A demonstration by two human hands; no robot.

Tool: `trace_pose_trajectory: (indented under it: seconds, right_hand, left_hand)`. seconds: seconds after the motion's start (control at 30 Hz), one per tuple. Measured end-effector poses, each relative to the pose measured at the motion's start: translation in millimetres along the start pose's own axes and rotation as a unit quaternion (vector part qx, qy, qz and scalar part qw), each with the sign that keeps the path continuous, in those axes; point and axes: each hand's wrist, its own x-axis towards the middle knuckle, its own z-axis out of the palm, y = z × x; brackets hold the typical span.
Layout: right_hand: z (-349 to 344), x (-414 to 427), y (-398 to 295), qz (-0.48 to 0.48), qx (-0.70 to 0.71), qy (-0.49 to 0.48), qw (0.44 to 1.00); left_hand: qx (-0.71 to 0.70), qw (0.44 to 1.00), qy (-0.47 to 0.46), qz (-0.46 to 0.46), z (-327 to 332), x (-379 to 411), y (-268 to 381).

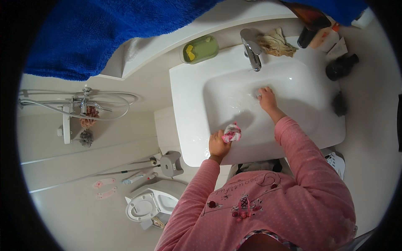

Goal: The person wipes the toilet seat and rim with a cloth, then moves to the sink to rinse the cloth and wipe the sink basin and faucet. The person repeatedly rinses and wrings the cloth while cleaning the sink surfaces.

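Note:
My left hand [219, 144] is closed around a bunched pink and white cloth [232, 133] near the front left rim of the white washbasin [190, 125]. Low in the basin, my right hand [267, 98] has its fingertips at the drain area, touching what looks like a small metal drain plug [258, 94], mostly hidden by the fingers. A little water glints on the basin floor beside it. The chrome faucet [252, 51] stands at the back rim, above and left of my right hand.
Behind the basin stand a green container [201, 49] with yellow pieces and a crumpled beige cloth [277, 43]. Bottles [339, 67] line the right side. A blue towel [103, 34] hangs at upper left. A toilet [150, 205] and grey stool [171, 163] are lower left.

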Motion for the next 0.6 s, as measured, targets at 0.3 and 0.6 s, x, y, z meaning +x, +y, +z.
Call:
trace_pose_trajectory:
  seconds: [0.3,0.6]
  right_hand:
    - [2.0,15.6,1.6,0.0,-0.093,-0.018,0.995]
    - [0.1,24.6,-12.7,0.013,-0.143,-0.039,0.989]
  left_hand:
    - [-0.023,0.999,0.031,0.004,2.2,-1.5,-2.2]
    - [-0.017,0.999,0.031,0.014,-2.6,0.6,-1.5]
